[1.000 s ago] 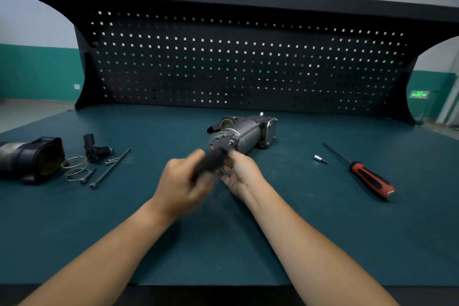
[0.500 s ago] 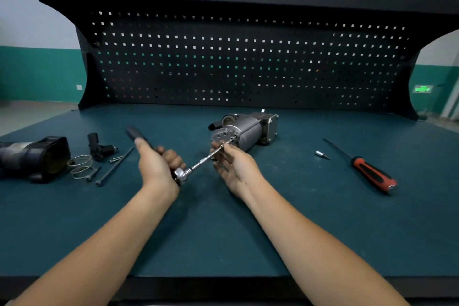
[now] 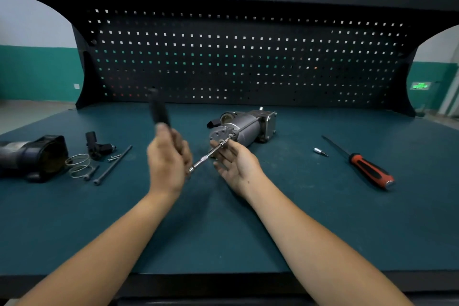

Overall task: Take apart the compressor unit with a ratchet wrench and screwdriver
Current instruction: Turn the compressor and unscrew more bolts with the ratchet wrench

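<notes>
The grey metal compressor unit [image 3: 248, 126] lies on its side in the middle of the green bench, its round end plate facing me. A ratchet wrench [image 3: 159, 112] with a long silver extension [image 3: 208, 156] reaches that end plate. My left hand [image 3: 169, 159] grips the black ratchet handle, which points up and is blurred. My right hand [image 3: 236, 164] is palm up with spread fingers, cradling the extension near the plate. A screwdriver [image 3: 367, 169] with a red and black handle lies to the right.
At left lie a black housing [image 3: 32, 156], wire rings [image 3: 79, 166], a black connector part [image 3: 96, 146], a long bolt [image 3: 114, 164] and small screws. A small socket bit [image 3: 319, 151] lies left of the screwdriver. A black pegboard [image 3: 236, 57] closes the bench's back.
My left hand has swung the ratchet handle from pointing left and low to nearly upright. The extension stays on the end plate, and my right hand has opened a little under it.
</notes>
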Available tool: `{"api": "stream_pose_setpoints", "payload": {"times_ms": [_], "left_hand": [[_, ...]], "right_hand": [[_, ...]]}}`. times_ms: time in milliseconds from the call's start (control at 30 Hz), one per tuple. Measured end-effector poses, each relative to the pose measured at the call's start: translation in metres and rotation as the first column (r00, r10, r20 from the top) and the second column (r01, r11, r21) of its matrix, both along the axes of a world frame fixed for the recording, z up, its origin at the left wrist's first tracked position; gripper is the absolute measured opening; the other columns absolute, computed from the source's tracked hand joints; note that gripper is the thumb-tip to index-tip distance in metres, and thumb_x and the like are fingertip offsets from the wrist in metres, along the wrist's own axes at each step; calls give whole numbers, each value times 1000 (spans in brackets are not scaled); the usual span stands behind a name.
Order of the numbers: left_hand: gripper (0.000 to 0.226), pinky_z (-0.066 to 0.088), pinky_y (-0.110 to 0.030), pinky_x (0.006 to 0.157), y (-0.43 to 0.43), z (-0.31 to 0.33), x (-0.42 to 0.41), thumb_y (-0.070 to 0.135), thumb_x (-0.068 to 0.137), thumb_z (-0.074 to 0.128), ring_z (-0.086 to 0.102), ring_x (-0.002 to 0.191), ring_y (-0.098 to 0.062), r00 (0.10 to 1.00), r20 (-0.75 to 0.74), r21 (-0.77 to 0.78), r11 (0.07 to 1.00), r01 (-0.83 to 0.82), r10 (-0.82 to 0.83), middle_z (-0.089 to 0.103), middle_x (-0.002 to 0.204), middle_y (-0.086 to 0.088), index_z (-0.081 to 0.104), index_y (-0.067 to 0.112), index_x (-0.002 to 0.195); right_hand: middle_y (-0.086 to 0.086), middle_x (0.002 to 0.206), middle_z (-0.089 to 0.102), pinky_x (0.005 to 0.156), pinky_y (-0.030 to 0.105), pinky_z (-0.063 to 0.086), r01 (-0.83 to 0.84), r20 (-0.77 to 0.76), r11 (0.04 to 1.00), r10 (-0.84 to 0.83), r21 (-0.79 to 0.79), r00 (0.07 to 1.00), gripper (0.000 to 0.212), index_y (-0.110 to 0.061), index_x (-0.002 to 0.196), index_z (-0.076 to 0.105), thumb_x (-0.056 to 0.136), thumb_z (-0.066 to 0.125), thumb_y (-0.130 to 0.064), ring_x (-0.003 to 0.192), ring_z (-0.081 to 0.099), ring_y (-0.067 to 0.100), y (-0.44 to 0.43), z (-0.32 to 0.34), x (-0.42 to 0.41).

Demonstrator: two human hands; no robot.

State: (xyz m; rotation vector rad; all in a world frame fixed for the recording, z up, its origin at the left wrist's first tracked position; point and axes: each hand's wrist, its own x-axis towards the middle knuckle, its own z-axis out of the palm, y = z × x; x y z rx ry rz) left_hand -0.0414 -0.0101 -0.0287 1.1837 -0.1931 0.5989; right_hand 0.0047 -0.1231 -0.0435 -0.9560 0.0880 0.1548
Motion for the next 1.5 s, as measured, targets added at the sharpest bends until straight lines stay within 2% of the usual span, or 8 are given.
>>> {"api": "stream_pose_setpoints", "payload": {"times_ms": [233,433,633,767,1000,1233,1333,1500], "left_hand": [[55,17,-8,33,18,0,19,64,92,28,20,24,-8,901,-322,-706,708,-24,-291,19,34,7,22,20,60],[44,16,-13,36,6,3,5,47,94,27,21,30,-7,1000,10,13,999,-30,30,22,38,9,26,19,61],[13,26,-28,40,6,-13,2,28,84,42,37,45,-20,736,601,776,449,-443,-312,45,44,-5,35,20,77],[38,20,-16,35,-4,-3,-5,45,91,34,26,32,-7,990,137,212,977,-14,-15,33,37,5,31,18,63],[53,19,-8,33,21,0,22,61,94,26,20,24,-7,904,-299,-678,735,25,-306,19,34,8,24,20,61],[45,14,-13,36,5,2,3,53,90,33,21,31,-6,994,105,89,996,7,-16,25,37,12,27,19,61],[24,24,-28,38,3,-9,-3,36,86,42,31,41,-15,842,522,631,725,-276,-135,34,46,2,35,21,68],[43,23,-14,36,-5,-5,-7,51,92,34,29,34,0,943,330,372,923,-101,-30,40,40,6,34,22,61]], "right_hand": [[-12,60,69,63,20,42,-17,39,999,18,-36,999,21,-18,83,57,97,43,-10,73,61,7,4,-2,-1],[-9,53,67,64,19,42,15,12,1000,-15,-22,1000,23,-15,78,56,96,44,-6,69,60,8,5,0,0],[9,88,63,72,24,44,72,-40,997,-72,6,997,17,0,95,62,93,49,-9,70,57,14,9,2,0],[-4,65,69,64,22,45,41,-27,998,-39,51,999,18,-13,84,57,97,44,-15,70,60,11,9,2,-2],[-8,55,68,63,19,44,75,18,997,-75,3,997,16,-12,82,58,95,49,-10,69,60,8,10,2,-2],[-9,52,66,61,19,41,93,-8,992,-94,-90,996,14,-15,80,59,92,54,-12,59,60,6,8,5,-1],[-3,55,65,72,24,47,129,-27,985,-133,-117,991,18,-13,73,58,90,57,-10,54,60,8,9,8,0],[-3,55,62,44,8,42,212,-28,957,-222,-200,975,23,-13,64,58,86,64,-16,46,56,6,9,11,-8]]}}
